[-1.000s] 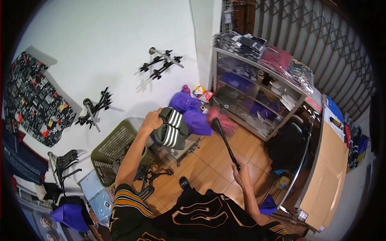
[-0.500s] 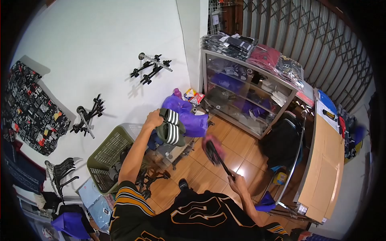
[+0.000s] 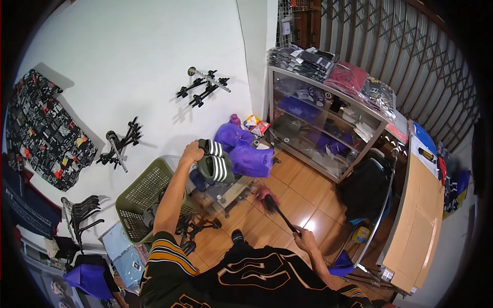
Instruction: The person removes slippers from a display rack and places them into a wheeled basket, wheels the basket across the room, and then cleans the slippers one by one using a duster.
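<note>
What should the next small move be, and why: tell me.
Probably the right hand should lift the pink-headed duster with a long black handle toward the dark green slide sandals with white stripes: the left hand holds them out, and the duster's blurred head is apart from them, lower in the view.

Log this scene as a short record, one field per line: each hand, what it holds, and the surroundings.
Left hand: gripping a pair of green slides with white stripes
Right hand: gripping a duster by its black handle
Duster head: pink, blurred, over the tiled floor
Near the left forearm: green perforated basket
Beyond the slides: purple bags
Back corner: glass-fronted display cabinet, packaged garments on top
Left wall: patterned garment
Right side: cardboard sheet
</note>
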Motion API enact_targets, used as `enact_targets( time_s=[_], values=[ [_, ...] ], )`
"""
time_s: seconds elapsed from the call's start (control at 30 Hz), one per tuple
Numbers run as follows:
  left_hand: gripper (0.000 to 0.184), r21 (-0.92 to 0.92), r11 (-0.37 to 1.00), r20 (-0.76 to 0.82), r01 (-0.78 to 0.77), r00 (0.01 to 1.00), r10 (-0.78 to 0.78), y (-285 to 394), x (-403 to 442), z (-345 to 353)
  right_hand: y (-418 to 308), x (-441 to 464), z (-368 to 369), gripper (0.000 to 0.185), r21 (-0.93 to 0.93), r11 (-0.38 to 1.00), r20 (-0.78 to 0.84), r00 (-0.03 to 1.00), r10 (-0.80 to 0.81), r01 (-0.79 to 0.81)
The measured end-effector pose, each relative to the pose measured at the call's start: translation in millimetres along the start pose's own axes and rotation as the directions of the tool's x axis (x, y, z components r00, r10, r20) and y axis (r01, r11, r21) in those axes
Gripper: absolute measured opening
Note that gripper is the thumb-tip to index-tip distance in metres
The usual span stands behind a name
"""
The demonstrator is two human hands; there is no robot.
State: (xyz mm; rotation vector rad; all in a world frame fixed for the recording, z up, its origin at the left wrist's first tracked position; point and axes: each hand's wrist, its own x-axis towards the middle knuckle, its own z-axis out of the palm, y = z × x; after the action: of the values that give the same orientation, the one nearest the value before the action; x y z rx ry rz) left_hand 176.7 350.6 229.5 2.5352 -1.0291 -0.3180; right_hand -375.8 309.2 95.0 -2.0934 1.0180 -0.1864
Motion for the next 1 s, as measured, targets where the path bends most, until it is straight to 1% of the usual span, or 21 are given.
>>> enact_targets(
  time_s=[0.07, 0.13, 0.17, 0.23, 0.27, 0.3, 0.33, 0.37, 0.4, 0.47, 0.5, 0.57, 0.6, 0.67, 0.7, 0.73, 0.8, 0.83, 0.9, 0.93, 1.0],
  values=[
    [0.056, -0.002, 1.0, 0.023, -0.014, 1.0, 0.014, 12.2, -18.1, -15.7, -15.3, -0.7, -11.2, 0.032, 0.073, 0.996, -0.03, 0.998, 0.048, -0.045],
    [0.06, -0.007, 0.999, 0.057, -0.033, 0.998, 0.034, 19.4, -26.1, -14.5, -52.8, 12.4, -26.9, 0.033, 0.401, 0.916, -0.092, 0.996, 0.022, 0.017],
    [0.063, 0.0, 0.999, 0.079, -0.043, 0.996, 0.043, 18.4, -25.8, -10.6, -71.1, 18.4, -31.1, 0.033, 0.403, 0.915, -0.09, 0.996, 0.025, 0.014],
    [0.066, 0.011, 0.999, 0.098, -0.054, 0.994, 0.052, 25.3, -28.5, -10.5, -97.9, 28.5, -34.8, 0.033, 0.44, 0.893, -0.056, 0.996, -0.073, 0.09],
    [0.066, 0.02, 0.999, 0.166, -0.042, 0.985, 0.038, 30.1, -29.0, -9.7, -90.9, 34.2, -24.1, 0.033, 0.443, 0.892, -0.057, 0.996, -0.075, 0.092],
    [0.065, 0.029, 0.999, 0.233, -0.029, 0.972, 0.022, 34.2, -30.7, -10.3, -79.0, 44.0, -5.9, 0.034, 0.407, 0.91, -0.007, 0.996, -0.09, 0.085],
    [0.065, 0.029, 0.999, 0.229, -0.028, 0.973, 0.02, 32.4, -29.4, -7.5, -76.1, 48.7, 2.9, 0.034, 0.368, 0.926, 0.044, 0.994, -0.105, 0.081],
    [0.066, 0.005, 0.997, 0.18, -0.081, 0.98, 0.079, 30.0, -28.7, -3.0, -70.5, 50.5, 8.6, 0.034, 0.335, 0.942, 0.127, 0.991, -0.034, -0.01],
    [0.068, -0.017, 0.991, 0.132, -0.134, 0.982, 0.135, 27.3, -29.3, 0.8, -49.3, 54.3, 22.7, 0.034, 0.333, 0.943, 0.131, 0.991, -0.036, -0.01],
    [0.067, 0.014, 0.989, 0.122, -0.149, 0.982, 0.147, 27.0, -33.0, -1.9, 10.6, 66.9, 60.3, 0.037, -0.043, 0.989, 0.113, 0.984, -0.135, 0.141],
    [0.067, 0.047, 0.984, 0.114, -0.17, 0.98, 0.164, 25.2, -33.3, -3.6, 7.6, 63.6, 59.8, 0.037, -0.042, 0.989, 0.117, 0.983, -0.139, 0.144],
    [0.065, 0.061, 0.976, 0.068, -0.211, 0.976, 0.207, 22.0, -34.1, -7.3, 4.7, 55.7, 53.2, 0.037, 0.2, 0.98, 0.039, 0.999, 0.01, -0.017],
    [0.064, 0.075, 0.964, 0.033, -0.255, 0.967, 0.254, 20.3, -35.3, -5.9, -10.0, 48.5, 41.2, 0.037, 0.202, 0.979, 0.042, 0.999, 0.014, -0.022],
    [0.064, 0.026, 0.971, 0.054, -0.239, 0.97, 0.237, 25.2, -36.6, -6.8, -55.1, 42.8, 10.1, 0.037, 0.401, 0.913, -0.011, 0.996, 0.094, -0.082],
    [0.063, -0.021, 0.976, 0.067, -0.219, 0.973, 0.22, 26.8, -36.1, -6.2, -60.1, 45.6, 10.0, 0.037, 0.474, 0.879, -0.048, 0.996, 0.074, -0.043],
    [0.063, -0.02, 0.975, 0.073, -0.221, 0.972, 0.222, 27.5, -33.9, -3.6, -66.1, 47.3, 9.8, 0.037, 0.476, 0.878, -0.048, 0.996, 0.08, -0.047],
    [0.063, 0.046, 0.954, 0.061, -0.297, 0.954, 0.294, 31.0, -29.7, 2.0, -77.5, 48.2, 8.8, 0.037, 0.508, 0.861, -0.067, 0.997, 0.031, 0.007],
    [0.063, 0.045, 0.953, 0.064, -0.301, 0.953, 0.297, 36.1, -30.7, 2.7, -65.3, 54.1, 19.8, 0.037, 0.509, 0.861, -0.069, 0.997, 0.036, 0.005],
    [0.064, 0.034, 0.958, 0.072, -0.284, 0.957, 0.281, 48.5, -34.2, 2.7, -19.3, 76.2, 55.3, 0.038, 0.302, 0.949, -0.035, 0.996, -0.083, 0.09],
    [0.064, 0.034, 0.958, 0.074, -0.286, 0.956, 0.283, 48.4, -33.0, 6.2, -11.7, 76.6, 56.1, 0.038, 0.302, 0.949, -0.037, 0.996, -0.081, 0.088],
    [0.065, 0.056, 0.946, 0.072, -0.32, 0.946, 0.316, 46.9, -30.6, 12.5, -7.8, 76.7, 53.6, 0.037, 0.075, 0.997, -0.074, 0.997, 0.023, -0.017]
  ],
)
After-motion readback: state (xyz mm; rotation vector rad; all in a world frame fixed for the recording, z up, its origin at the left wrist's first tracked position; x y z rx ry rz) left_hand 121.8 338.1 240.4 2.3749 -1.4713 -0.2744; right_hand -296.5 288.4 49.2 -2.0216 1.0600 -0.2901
